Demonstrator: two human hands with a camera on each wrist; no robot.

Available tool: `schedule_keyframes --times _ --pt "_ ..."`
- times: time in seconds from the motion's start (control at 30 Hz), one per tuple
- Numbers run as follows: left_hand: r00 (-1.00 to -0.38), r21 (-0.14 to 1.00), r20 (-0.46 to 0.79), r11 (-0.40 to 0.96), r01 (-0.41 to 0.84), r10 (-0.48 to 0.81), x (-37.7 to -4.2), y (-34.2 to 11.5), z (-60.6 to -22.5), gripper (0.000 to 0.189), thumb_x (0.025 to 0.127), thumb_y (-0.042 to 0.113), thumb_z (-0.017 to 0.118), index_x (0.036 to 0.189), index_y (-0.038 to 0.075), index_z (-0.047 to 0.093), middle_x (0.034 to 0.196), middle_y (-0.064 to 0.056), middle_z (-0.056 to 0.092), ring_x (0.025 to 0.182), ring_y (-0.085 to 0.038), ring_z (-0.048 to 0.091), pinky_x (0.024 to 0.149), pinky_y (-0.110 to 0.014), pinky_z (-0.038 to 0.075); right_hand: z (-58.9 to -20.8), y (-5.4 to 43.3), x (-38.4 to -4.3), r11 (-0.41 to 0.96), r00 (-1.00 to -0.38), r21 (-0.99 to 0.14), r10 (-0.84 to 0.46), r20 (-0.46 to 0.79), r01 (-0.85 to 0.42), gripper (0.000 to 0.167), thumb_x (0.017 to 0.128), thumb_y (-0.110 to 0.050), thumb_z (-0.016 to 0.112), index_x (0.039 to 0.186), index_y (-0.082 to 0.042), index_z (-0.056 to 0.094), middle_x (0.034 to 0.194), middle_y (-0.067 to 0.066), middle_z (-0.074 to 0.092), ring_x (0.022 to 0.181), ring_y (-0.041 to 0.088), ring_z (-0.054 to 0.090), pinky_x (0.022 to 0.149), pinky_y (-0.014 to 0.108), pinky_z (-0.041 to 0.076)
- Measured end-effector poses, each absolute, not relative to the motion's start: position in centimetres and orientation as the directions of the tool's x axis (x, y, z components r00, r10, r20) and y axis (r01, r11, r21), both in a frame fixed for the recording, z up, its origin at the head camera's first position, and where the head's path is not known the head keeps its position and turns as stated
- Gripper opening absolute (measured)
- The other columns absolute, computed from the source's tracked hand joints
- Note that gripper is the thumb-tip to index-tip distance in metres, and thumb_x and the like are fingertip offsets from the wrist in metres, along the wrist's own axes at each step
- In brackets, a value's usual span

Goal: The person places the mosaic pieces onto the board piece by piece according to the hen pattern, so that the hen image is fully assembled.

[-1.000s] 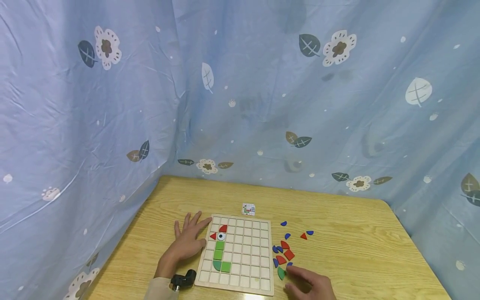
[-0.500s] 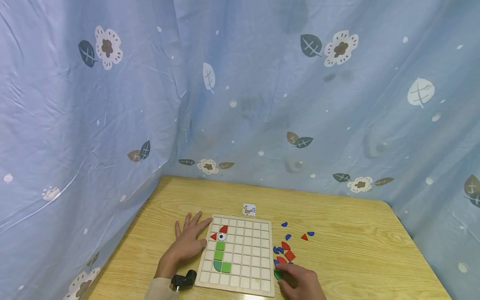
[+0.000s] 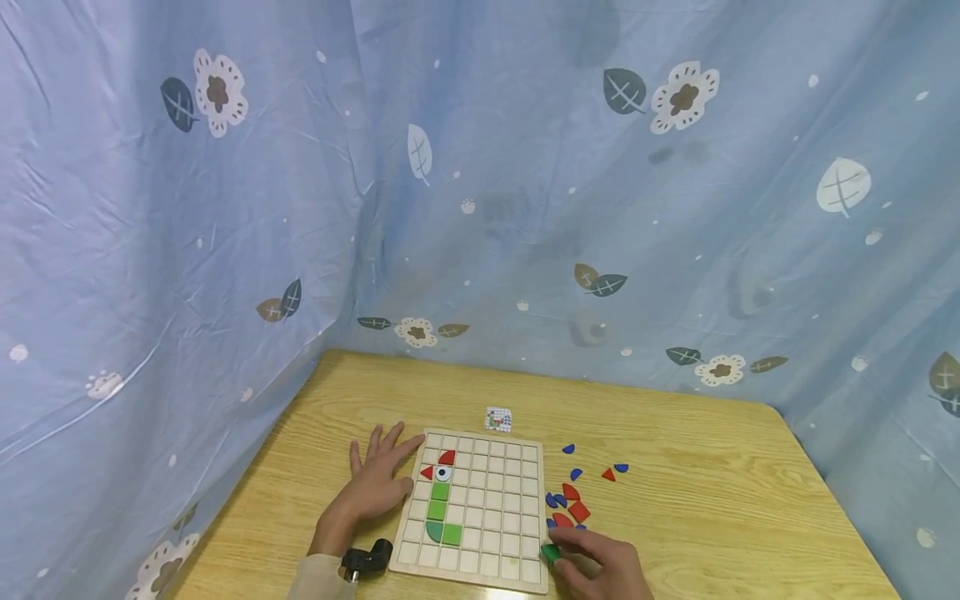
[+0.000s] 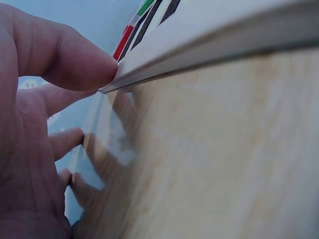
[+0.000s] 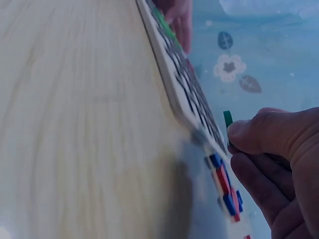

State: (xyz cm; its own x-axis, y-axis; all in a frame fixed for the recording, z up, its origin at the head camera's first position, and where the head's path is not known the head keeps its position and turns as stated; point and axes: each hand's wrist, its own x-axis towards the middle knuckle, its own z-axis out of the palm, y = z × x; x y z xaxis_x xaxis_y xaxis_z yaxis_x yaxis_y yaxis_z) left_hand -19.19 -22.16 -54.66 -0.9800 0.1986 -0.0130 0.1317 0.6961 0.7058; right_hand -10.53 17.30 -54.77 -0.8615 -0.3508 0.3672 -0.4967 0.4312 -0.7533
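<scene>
My right hand (image 3: 603,567) pinches a green quarter-circle piece (image 3: 551,553) between thumb and fingers, at the lower right edge of the wooden grid board (image 3: 493,501). The right wrist view shows that green piece (image 5: 228,118) raised on edge, above the level of the board. Fingers spread, my left hand (image 3: 375,483) lies on the table with thumb and index fingertip at the board's left edge. On the board's left side sit a red quarter-circle (image 3: 447,457), a red triangle (image 3: 427,472), a white eye piece (image 3: 443,473), several green squares (image 3: 437,509) and a green quarter-circle (image 3: 434,531).
Right of the board lie loose pieces: several blue half-circles (image 3: 576,474), a red square (image 3: 579,511), red quarter-circles (image 3: 571,492) and a red triangle (image 3: 609,474). A small pattern card (image 3: 498,419) lies behind the board. Blue curtain (image 3: 480,250) surrounds the table (image 3: 712,500).
My right hand has moved left to the board's edge and taken hold of the green quarter-circle, which has come off its spot among the loose pieces. The left hand stays put.
</scene>
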Motion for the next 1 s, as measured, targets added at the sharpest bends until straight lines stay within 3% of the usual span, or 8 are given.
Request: schedule_keyframes --times 0.37,0.67,1.0 --pt "-0.981 0.702 -0.015 0.701 0.128 0.194 -19.1 -22.1 -54.7 0.076 0.091 0.009 0.06 0.166 0.019 0.051 0.182 -0.022 0.019 0.169 -0.053 -0.006 0.122 -0.077 -0.025 -54.8 13.9 -11.7 0.334 -0.74 -0.68 -0.477 0.475 -0.652 0.035 0.087 0.007 0.083 0.12 -0.004 0.081 0.11 0.009 0.085 0.098 0.011 0.082 0.089 0.014 0.06" --pt "-0.98 0.704 -0.011 0.698 0.132 0.196 -19.3 -22.2 -54.5 0.076 0.091 0.009 0.06 0.166 0.018 0.051 0.182 -0.022 0.019 0.169 -0.052 -0.007 0.122 -0.077 -0.025 -54.7 10.4 -12.4 0.334 -0.754 -0.735 -0.552 0.356 -0.591 0.034 0.092 0.003 0.079 0.123 -0.011 0.082 0.113 -0.001 0.085 0.103 0.004 0.078 0.089 0.027 0.065" --pt "-0.98 0.705 -0.004 0.696 0.137 0.197 -19.2 -22.2 -54.5 0.076 0.091 0.009 0.06 0.166 0.018 0.051 0.182 -0.022 0.02 0.169 -0.053 -0.006 0.122 -0.077 -0.025 -54.2 7.9 -13.8 0.4 -0.701 -0.633 -0.628 0.338 -0.663 0.034 0.092 0.002 0.078 0.121 -0.013 0.084 0.113 -0.006 0.084 0.104 0.002 0.074 0.092 0.029 0.065"
